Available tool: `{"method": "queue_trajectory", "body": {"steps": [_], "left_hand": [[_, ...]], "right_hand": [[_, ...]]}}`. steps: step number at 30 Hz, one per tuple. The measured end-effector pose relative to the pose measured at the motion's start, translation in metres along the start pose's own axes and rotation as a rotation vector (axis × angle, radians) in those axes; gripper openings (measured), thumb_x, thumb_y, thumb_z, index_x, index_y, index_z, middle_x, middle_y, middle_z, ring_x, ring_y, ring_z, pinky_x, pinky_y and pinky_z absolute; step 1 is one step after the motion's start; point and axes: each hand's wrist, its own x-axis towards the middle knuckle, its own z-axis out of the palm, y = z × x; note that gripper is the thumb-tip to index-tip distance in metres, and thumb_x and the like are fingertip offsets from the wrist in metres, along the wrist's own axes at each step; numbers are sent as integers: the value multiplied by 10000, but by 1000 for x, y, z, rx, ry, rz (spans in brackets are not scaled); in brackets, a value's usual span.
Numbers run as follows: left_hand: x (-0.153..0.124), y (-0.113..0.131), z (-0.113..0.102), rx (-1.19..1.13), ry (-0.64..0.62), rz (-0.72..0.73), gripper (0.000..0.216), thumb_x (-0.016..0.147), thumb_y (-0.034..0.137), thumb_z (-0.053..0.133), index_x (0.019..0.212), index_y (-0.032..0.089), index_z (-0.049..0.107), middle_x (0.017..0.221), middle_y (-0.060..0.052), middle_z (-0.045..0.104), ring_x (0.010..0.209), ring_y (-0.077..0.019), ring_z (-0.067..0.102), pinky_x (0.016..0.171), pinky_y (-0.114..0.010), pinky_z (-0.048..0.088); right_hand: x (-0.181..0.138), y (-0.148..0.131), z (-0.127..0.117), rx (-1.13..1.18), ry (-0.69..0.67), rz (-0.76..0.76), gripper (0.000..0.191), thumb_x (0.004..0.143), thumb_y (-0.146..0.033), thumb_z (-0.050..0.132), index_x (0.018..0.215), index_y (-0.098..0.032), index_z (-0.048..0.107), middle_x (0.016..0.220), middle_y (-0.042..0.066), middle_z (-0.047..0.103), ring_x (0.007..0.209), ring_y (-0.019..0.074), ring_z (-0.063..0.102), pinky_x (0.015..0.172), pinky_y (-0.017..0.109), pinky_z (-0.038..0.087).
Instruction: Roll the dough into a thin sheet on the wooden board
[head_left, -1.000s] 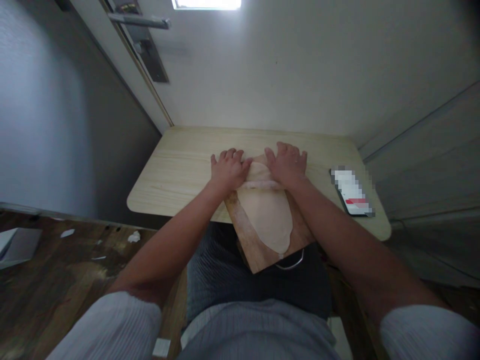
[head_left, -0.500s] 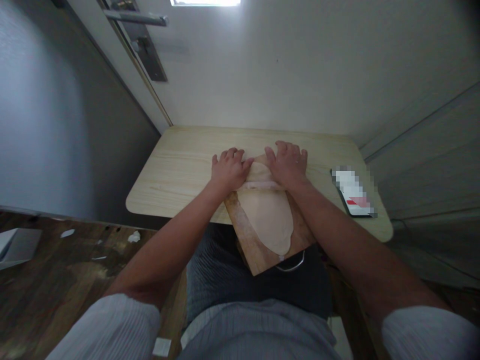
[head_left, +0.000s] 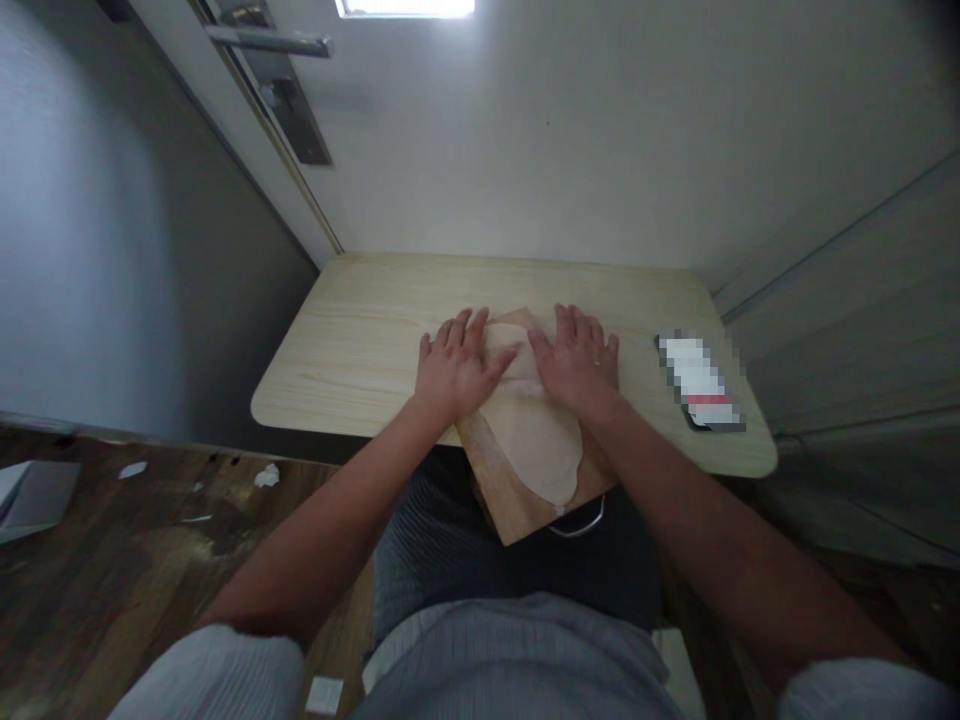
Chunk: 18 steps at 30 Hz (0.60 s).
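Note:
A flat oval sheet of pale dough (head_left: 541, 452) lies on a wooden board (head_left: 510, 510) that juts over the near edge of the light wooden table (head_left: 360, 340). A thin rolling pin (head_left: 522, 385) lies across the dough between my hands. My left hand (head_left: 452, 366) presses on its left end, fingers stretched flat. On the right end rests my right hand (head_left: 579, 362), also flat, with a ring on one finger. Most of the pin is hidden under my palms.
A phone (head_left: 699, 384) lies on the table's right side. A door with a metal handle (head_left: 274, 43) stands behind the table at the left. Scraps of paper (head_left: 266, 475) litter the dark wooden floor on the left. My lap sits under the board.
Both hands have slid toward me along the dough with the rolling pin, and their fingers have stretched out flatter. More dough now shows beyond the hands.

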Motion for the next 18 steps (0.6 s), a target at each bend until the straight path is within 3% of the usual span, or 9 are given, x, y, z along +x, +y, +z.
{"method": "queue_trajectory", "body": {"steps": [3, 7, 11, 14, 18], "left_hand": [[-16, 4, -2, 13, 65, 11, 790, 986, 686, 328, 1620, 222, 245, 1668, -115, 306, 1518, -335, 288, 1213, -572, 238], [-44, 8, -5, 22, 91, 62, 727, 998, 631, 384, 1590, 213, 335, 1670, -108, 304, 1533, -341, 261, 1223, -586, 217], [-84, 7, -11, -33, 18, 121, 577, 1017, 569, 419, 1493, 252, 494, 1577, -79, 478, 1496, -311, 355, 1216, -573, 261], [-117, 5, -15, -75, -30, 128, 546, 1041, 523, 399, 1514, 258, 457, 1563, -72, 497, 1494, -278, 369, 1224, -581, 249], [-142, 1, -15, -62, -46, 160, 596, 1046, 509, 393, 1578, 245, 346, 1630, -76, 390, 1536, -265, 296, 1246, -579, 202]], "right_hand": [[-18, 1, -2, -4, -11, -9, 664, 1048, -545, 263, 1575, -150, 352, 1602, 169, 399, 1449, 386, 351, 1149, 647, 239], [-54, 2, -9, -22, -16, -71, 635, 1050, -501, 289, 1582, -160, 351, 1614, 152, 387, 1458, 379, 352, 1156, 623, 244], [-104, 4, -19, -29, -15, -175, 581, 1057, -445, 313, 1533, -134, 433, 1589, 160, 427, 1445, 363, 379, 1160, 587, 254], [-145, 6, -28, -7, -10, -246, 573, 1063, -431, 332, 1520, -102, 438, 1566, 163, 461, 1455, 322, 383, 1184, 546, 242], [-176, 6, -32, 23, -2, -285, 589, 1054, -449, 368, 1539, -117, 412, 1589, 150, 430, 1484, 318, 346, 1217, 555, 181]]}}
